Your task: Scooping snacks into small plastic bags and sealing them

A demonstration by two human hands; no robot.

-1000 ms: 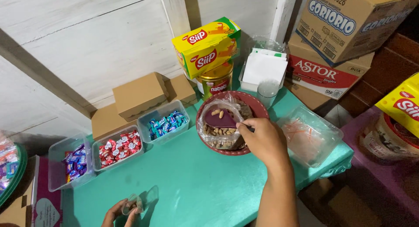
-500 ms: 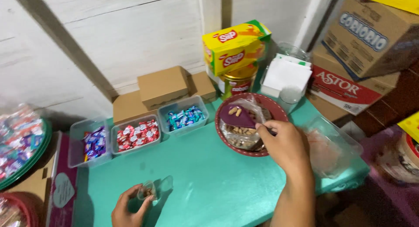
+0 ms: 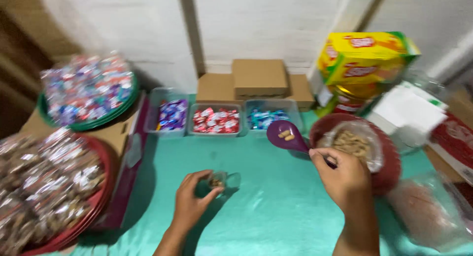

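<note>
Left hand (image 3: 193,203): fingers closed around a small clear cup (image 3: 217,180) of nuts, low over the teal table (image 3: 266,216). Right hand (image 3: 342,177): pinching a purple spoon (image 3: 287,136) carrying two nuts, raised between the cup and the red bowl (image 3: 389,172) of bagged nuts.

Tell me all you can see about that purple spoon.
The purple spoon looks like plastic, with a wide, rounded bowl carrying two peanuts. The right hand grips its dark handle, holding it level above the teal table, between the candy tubs and the red bowl of peanuts.
</note>
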